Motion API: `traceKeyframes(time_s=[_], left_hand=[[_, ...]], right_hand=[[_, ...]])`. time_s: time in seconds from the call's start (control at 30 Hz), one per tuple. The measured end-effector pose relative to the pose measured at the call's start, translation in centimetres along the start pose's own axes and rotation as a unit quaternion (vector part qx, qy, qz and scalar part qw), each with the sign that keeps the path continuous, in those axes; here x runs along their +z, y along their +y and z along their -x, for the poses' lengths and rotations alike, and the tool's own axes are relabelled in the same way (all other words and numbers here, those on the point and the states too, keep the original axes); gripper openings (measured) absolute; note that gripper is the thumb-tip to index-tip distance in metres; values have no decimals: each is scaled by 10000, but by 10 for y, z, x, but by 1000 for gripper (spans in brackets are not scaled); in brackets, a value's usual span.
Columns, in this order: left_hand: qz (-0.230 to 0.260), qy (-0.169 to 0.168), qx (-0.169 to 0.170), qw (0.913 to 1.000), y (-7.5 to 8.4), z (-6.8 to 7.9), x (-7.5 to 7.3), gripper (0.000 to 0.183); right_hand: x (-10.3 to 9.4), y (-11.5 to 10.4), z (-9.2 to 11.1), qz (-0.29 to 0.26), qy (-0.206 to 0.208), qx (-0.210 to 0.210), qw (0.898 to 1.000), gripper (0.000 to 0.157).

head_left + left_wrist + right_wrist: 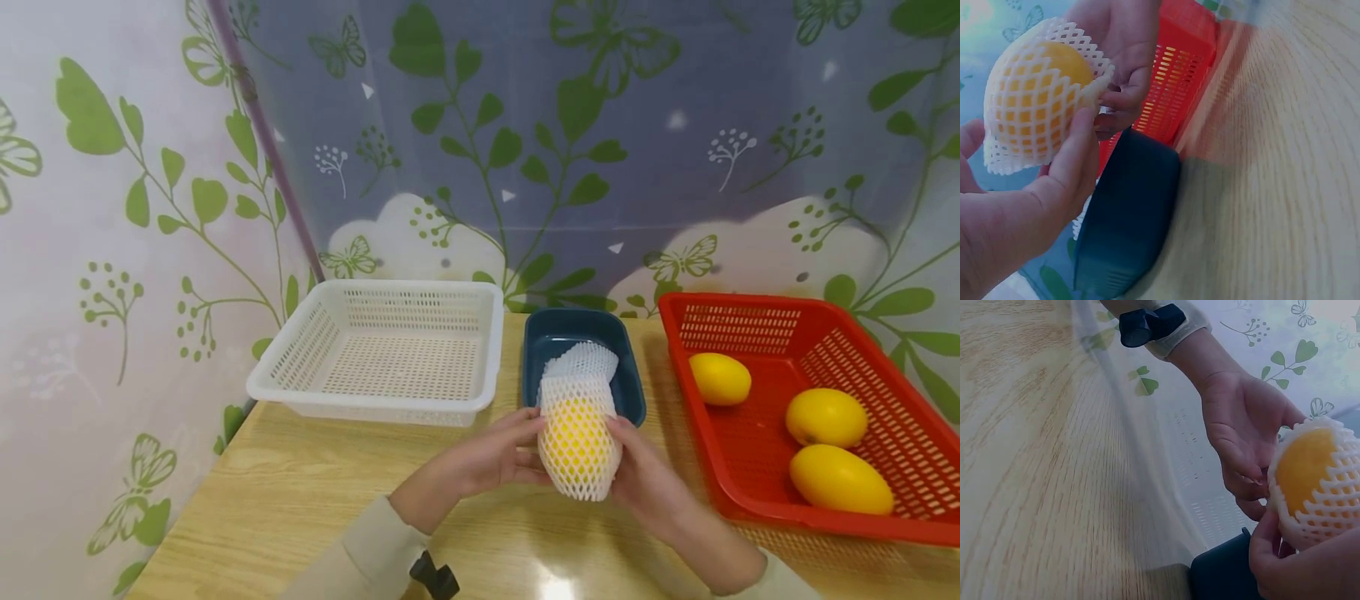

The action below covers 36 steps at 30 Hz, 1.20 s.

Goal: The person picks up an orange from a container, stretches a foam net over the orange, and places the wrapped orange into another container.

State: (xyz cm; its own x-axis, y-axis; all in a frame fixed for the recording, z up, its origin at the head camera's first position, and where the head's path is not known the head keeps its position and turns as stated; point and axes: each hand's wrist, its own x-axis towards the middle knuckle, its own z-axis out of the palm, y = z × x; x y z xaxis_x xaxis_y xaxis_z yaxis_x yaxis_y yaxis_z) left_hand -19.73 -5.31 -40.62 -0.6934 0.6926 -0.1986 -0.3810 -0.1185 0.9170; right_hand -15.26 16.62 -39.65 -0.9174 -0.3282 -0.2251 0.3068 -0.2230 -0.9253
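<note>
Both hands hold a yellow oval fruit [581, 446] in a white foam net sleeve [576, 390], above the table's near middle. My left hand [491, 457] grips its left side, thumb and fingers at the netting. From the right, my right hand [648, 471] holds the other side. In the left wrist view the netting [1029, 119] covers most of the fruit, while a bare yellow patch [1069, 62] shows near its open end. Fingers of both hands meet the net's edge there. More foam netting [588, 360] lies in the dark blue tray [637, 392] just behind.
A white perforated basket [375, 408] stands at the back left. On the right, a red basket [720, 467] contains yellow fruits [827, 417]. The wooden table [300, 492] meets a patterned cloth [465, 150] at the back and left. A black strap piece [435, 575] sits at my left wrist.
</note>
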Motion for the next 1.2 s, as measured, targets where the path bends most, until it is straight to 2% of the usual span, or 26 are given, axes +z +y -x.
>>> traceKeyframes(time_s=[0.13,0.27,0.4,0.77,0.97,1.2], left_hand=[[117,-139,20,9998,-2,-1,-3,56],[116,-267,-141,9995,-5,-3,-3,54],[74,-276,-333,9990,-9,-4,-1,51],[-17,-207,-332,9992,-13,-5,0,52],[81,-329,-257,9991,-9,-1,2,54],[113,-275,-163,9994,0,7,-1,58]], right_hand=[[1,3,-1,137,671,31,9976,42],[2,7,-4,417,912,53,9949,44],[2,10,-5,700,856,171,9937,48],[2,11,-5,672,907,330,9931,49],[6,10,0,638,883,190,9939,47],[18,3,4,438,735,-154,9962,44]])
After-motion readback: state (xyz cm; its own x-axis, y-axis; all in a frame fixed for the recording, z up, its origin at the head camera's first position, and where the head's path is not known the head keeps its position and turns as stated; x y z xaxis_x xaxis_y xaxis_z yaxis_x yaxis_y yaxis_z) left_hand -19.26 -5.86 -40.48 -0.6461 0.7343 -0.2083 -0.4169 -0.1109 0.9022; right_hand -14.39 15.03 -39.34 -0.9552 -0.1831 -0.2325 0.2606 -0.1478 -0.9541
